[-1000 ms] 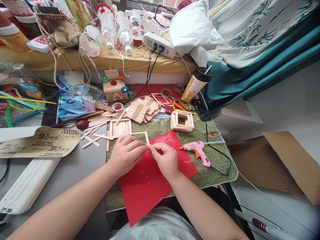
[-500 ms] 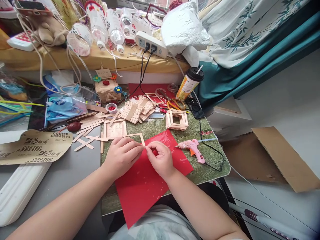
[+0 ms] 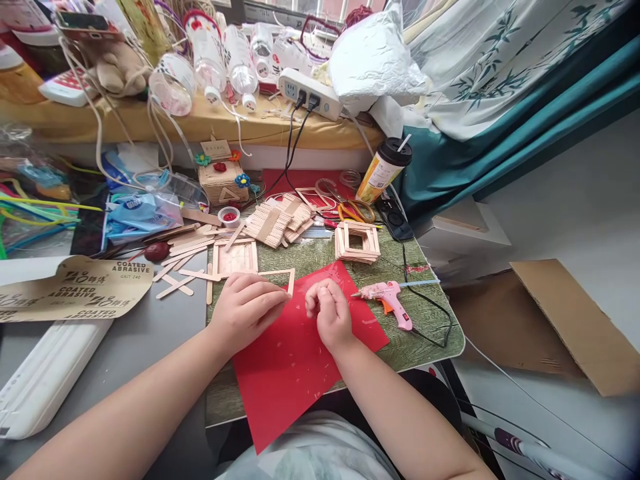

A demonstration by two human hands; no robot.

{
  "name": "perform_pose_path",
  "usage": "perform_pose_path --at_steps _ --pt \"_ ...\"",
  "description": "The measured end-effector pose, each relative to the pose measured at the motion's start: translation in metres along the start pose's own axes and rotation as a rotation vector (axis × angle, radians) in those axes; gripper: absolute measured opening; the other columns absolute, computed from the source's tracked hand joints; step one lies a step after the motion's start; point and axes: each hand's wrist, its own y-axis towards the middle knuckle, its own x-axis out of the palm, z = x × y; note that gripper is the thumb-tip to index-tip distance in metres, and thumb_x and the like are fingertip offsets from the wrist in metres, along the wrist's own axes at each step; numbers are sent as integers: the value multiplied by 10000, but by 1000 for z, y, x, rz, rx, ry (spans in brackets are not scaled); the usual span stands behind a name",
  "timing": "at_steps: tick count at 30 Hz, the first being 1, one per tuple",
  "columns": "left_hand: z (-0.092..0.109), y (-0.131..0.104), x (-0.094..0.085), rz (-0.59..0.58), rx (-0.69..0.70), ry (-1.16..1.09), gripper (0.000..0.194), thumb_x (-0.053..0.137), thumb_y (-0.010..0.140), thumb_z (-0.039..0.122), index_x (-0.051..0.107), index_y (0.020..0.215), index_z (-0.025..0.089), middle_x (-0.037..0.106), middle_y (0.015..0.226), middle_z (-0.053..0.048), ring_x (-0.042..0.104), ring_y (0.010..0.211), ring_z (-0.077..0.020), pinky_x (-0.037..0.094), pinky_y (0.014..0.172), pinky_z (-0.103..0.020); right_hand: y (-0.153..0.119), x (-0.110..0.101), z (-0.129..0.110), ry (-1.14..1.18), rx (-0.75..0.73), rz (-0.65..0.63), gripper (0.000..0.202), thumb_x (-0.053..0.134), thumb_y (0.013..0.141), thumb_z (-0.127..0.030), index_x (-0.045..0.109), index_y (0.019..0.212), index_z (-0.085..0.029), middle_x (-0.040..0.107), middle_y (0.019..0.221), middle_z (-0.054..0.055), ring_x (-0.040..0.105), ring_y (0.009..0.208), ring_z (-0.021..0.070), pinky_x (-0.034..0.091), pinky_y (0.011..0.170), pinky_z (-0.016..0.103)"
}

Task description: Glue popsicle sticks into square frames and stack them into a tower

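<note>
My left hand (image 3: 250, 308) is closed on a thin popsicle stick frame (image 3: 291, 280), whose far edge and right corner show beyond my fingers; the rest is hidden under the hand. To the right, my right hand (image 3: 330, 312) hovers over the red sheet (image 3: 295, 380), apart from the frame, fingers curled in; whether something tiny sits between them I cannot make out. A pink glue gun (image 3: 387, 298) lies right of that hand. Behind the hands are a square stack of popsicle sticks (image 3: 357, 242) with an open middle and a flat popsicle stick panel (image 3: 235, 259).
Bundled popsicle sticks (image 3: 273, 223) and loose sticks (image 3: 175, 281) lie at the back and left. Scissors (image 3: 356, 211) rest near a lidded drink cup (image 3: 384, 170). The glue gun's black cord (image 3: 440, 303) loops along the right edge. Sandpaper (image 3: 75, 293) lies far left.
My right hand has pulled away from the frame's corner to the right, its fingers curling in. My left hand keeps its hold on the frame. The view has shifted slightly.
</note>
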Motion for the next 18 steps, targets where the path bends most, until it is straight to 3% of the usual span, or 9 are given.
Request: perform_pose_path --at_steps 3,6,8,15,18 --pt "-1 -1 1 22 -23 -10 292 784 888 139 688 1119 289 814 979 2 702 890 -196 486 830 -369 -3 -1 -3 -82 -41 -32 411 497 1093 -439 538 738 -235 536 649 -30 508 569 130 448 588 291" --pt "-1 0 2 8 -17 3 286 787 887 143 689 1117 283 809 964 -4 696 884 -201 483 827 -370 -4 2 -5 -3 -100 -28 147 674 1014 -394 679 1048 -252 668 898 10 619 739 146 537 698 298" --pt "-1 1 2 -4 0 10 286 785 891 143 689 1124 279 809 958 -4 696 880 -200 476 824 -371 -3 4 -6 41 -123 -55 271 757 960 -356 679 1208 -278 685 1014 27 658 848 161 570 771 312" --pt "-3 0 2 -65 59 -10 268 771 913 161 694 1143 276 825 1023 4 704 920 -209 456 841 -385 3 3 -13 -76 -229 -143 104 763 960 -250 782 1058 -280 754 971 33 710 882 180 594 789 334" --pt "-4 -1 1 -54 63 -23 284 783 903 158 702 1149 277 827 1023 4 705 920 -209 462 844 -386 4 1 -17 -160 -322 -136 154 747 966 -222 783 1094 -297 730 967 25 693 849 166 601 775 332"
